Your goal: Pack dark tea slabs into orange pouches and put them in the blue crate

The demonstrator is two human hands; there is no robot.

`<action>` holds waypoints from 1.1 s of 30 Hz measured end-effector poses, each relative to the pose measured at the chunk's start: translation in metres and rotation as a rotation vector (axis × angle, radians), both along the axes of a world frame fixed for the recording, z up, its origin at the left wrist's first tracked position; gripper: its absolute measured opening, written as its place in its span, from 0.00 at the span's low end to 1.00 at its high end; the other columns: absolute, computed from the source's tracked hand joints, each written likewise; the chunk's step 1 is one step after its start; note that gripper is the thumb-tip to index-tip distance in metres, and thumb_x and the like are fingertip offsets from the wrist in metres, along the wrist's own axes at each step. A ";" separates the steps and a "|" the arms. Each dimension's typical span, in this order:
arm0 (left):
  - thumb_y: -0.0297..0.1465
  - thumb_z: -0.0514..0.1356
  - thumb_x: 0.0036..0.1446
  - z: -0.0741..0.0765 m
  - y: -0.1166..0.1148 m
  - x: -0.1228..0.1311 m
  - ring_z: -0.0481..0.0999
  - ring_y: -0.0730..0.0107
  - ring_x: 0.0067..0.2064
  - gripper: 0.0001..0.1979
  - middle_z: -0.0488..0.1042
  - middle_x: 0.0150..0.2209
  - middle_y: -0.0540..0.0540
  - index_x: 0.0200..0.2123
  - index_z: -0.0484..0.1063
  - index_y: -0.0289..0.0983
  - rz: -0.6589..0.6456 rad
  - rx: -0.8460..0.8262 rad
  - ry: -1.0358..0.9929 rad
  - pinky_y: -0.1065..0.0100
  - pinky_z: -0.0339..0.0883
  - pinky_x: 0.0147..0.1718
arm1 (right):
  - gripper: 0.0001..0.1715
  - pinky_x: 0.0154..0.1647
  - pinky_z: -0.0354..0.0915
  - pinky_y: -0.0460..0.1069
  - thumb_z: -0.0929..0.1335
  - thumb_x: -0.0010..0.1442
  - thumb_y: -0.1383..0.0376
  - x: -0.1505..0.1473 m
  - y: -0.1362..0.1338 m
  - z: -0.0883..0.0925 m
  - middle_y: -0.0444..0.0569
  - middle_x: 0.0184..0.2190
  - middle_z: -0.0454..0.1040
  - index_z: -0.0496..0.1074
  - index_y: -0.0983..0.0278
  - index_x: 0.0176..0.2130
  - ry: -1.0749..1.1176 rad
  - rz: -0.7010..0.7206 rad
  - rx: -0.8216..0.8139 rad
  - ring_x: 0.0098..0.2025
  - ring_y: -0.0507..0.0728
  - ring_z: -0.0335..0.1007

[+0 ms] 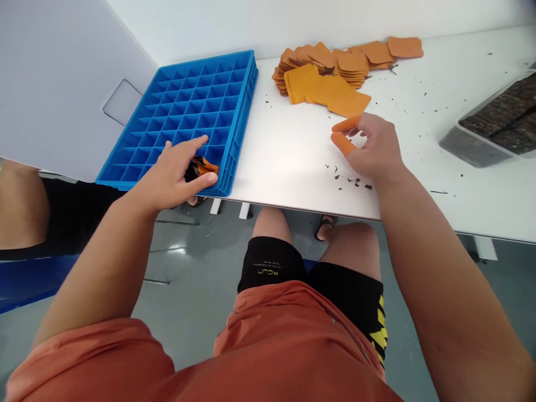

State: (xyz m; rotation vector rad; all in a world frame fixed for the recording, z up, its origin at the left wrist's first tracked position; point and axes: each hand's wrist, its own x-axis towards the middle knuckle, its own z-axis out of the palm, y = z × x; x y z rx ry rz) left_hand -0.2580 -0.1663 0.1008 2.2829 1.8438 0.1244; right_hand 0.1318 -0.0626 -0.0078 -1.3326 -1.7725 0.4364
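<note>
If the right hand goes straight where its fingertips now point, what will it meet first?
Probably the blue tray, at its right side; how high the right hand sits is unclear.

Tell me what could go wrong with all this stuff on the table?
The small orange-and-black bundle could get squashed, because the left hand is right around it at the corner of the blue plastic grid tray.
The uneven pile of thin orange sheets might slide, since its sheets are fanned out.
Small dark flakes might stick to the right hand, as they're scattered nearby on the white table.
</note>
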 end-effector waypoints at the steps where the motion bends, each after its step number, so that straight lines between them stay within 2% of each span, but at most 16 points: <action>1: 0.70 0.47 0.63 0.000 0.001 -0.001 0.54 0.38 0.78 0.56 0.55 0.77 0.32 0.78 0.50 0.35 -0.004 -0.023 0.016 0.29 0.29 0.77 | 0.08 0.51 0.72 0.64 0.73 0.58 0.62 0.000 0.001 0.000 0.46 0.37 0.79 0.81 0.55 0.40 0.001 -0.002 0.000 0.43 0.61 0.76; 4: 0.66 0.51 0.65 0.000 0.003 -0.003 0.55 0.39 0.78 0.50 0.56 0.77 0.34 0.77 0.52 0.39 -0.022 -0.041 0.049 0.28 0.30 0.76 | 0.09 0.50 0.72 0.64 0.72 0.56 0.61 0.001 0.003 -0.003 0.44 0.36 0.80 0.81 0.54 0.39 0.023 -0.001 0.014 0.42 0.61 0.77; 7: 0.61 0.53 0.67 0.001 0.004 -0.008 0.57 0.41 0.77 0.39 0.64 0.74 0.38 0.71 0.64 0.42 -0.055 -0.039 0.028 0.27 0.32 0.75 | 0.08 0.49 0.72 0.65 0.73 0.54 0.62 0.001 0.004 -0.005 0.43 0.35 0.80 0.81 0.54 0.37 0.027 -0.010 0.033 0.41 0.61 0.76; 8: 0.59 0.54 0.67 0.001 0.005 -0.009 0.61 0.42 0.75 0.35 0.69 0.70 0.39 0.66 0.69 0.42 -0.082 -0.035 0.013 0.29 0.37 0.76 | 0.08 0.49 0.73 0.65 0.73 0.54 0.62 0.002 0.004 -0.006 0.43 0.35 0.80 0.81 0.54 0.37 0.021 -0.014 0.037 0.40 0.61 0.76; 10: 0.56 0.57 0.66 0.004 0.006 -0.012 0.72 0.46 0.66 0.30 0.79 0.59 0.39 0.55 0.76 0.39 -0.140 -0.010 -0.013 0.39 0.54 0.72 | 0.07 0.50 0.73 0.64 0.73 0.55 0.62 0.002 0.003 -0.005 0.44 0.35 0.80 0.81 0.54 0.37 0.005 -0.018 0.037 0.41 0.61 0.76; 12: 0.56 0.61 0.64 0.006 0.006 -0.013 0.78 0.53 0.53 0.27 0.82 0.48 0.40 0.49 0.77 0.37 -0.159 0.015 -0.018 0.52 0.68 0.59 | 0.07 0.51 0.73 0.64 0.73 0.56 0.62 0.002 0.001 -0.004 0.45 0.36 0.80 0.81 0.55 0.38 -0.005 -0.017 0.032 0.41 0.61 0.77; 13: 0.56 0.62 0.63 0.007 0.005 -0.013 0.78 0.56 0.49 0.28 0.82 0.45 0.42 0.48 0.77 0.37 -0.154 0.021 -0.017 0.57 0.70 0.53 | 0.07 0.51 0.73 0.65 0.73 0.56 0.61 0.002 0.000 -0.004 0.45 0.37 0.81 0.81 0.55 0.38 -0.005 -0.017 0.029 0.42 0.61 0.77; 15: 0.59 0.64 0.61 0.007 0.004 -0.012 0.77 0.60 0.45 0.30 0.81 0.43 0.44 0.46 0.78 0.38 -0.143 0.016 -0.020 0.61 0.69 0.46 | 0.08 0.51 0.73 0.65 0.73 0.56 0.61 0.002 0.000 -0.003 0.46 0.36 0.81 0.81 0.55 0.38 -0.002 -0.020 0.026 0.41 0.62 0.77; 21: 0.65 0.60 0.59 0.004 0.005 -0.010 0.75 0.61 0.43 0.33 0.80 0.38 0.45 0.38 0.76 0.39 -0.164 -0.016 0.070 0.63 0.67 0.44 | 0.07 0.47 0.73 0.62 0.73 0.55 0.62 0.002 -0.001 -0.003 0.45 0.36 0.81 0.82 0.54 0.37 -0.001 -0.017 0.017 0.40 0.61 0.77; 22: 0.66 0.59 0.59 0.004 0.005 -0.010 0.75 0.61 0.42 0.33 0.79 0.38 0.46 0.38 0.76 0.40 -0.154 -0.027 0.083 0.63 0.68 0.45 | 0.07 0.46 0.73 0.62 0.73 0.55 0.62 0.002 -0.002 -0.003 0.45 0.35 0.81 0.82 0.54 0.37 -0.005 -0.024 0.006 0.40 0.61 0.77; 24: 0.66 0.58 0.59 0.003 0.006 -0.011 0.75 0.63 0.41 0.33 0.79 0.36 0.49 0.37 0.75 0.40 -0.154 -0.032 0.077 0.60 0.69 0.55 | 0.07 0.45 0.73 0.61 0.73 0.55 0.63 0.002 -0.002 -0.002 0.46 0.35 0.81 0.82 0.54 0.36 -0.005 -0.039 -0.023 0.40 0.61 0.77; 27: 0.64 0.59 0.61 0.002 0.004 -0.013 0.74 0.65 0.41 0.32 0.78 0.36 0.50 0.37 0.74 0.39 -0.212 -0.057 0.091 0.52 0.59 0.72 | 0.08 0.45 0.73 0.61 0.74 0.55 0.63 0.002 -0.002 -0.001 0.46 0.35 0.81 0.83 0.56 0.38 0.002 -0.043 -0.053 0.41 0.60 0.77; 31: 0.63 0.61 0.61 -0.001 0.000 -0.012 0.74 0.53 0.54 0.30 0.80 0.44 0.45 0.42 0.75 0.40 -0.222 0.003 0.161 0.40 0.45 0.73 | 0.07 0.47 0.73 0.62 0.74 0.56 0.64 0.002 -0.002 0.000 0.46 0.36 0.81 0.82 0.55 0.38 0.005 -0.046 -0.063 0.40 0.60 0.76; 33: 0.61 0.62 0.61 -0.003 -0.002 -0.012 0.73 0.51 0.57 0.29 0.80 0.45 0.45 0.43 0.75 0.41 -0.202 0.033 0.169 0.40 0.45 0.70 | 0.07 0.47 0.72 0.62 0.74 0.56 0.64 0.002 -0.002 0.000 0.46 0.37 0.82 0.82 0.53 0.37 0.014 -0.052 -0.079 0.40 0.60 0.75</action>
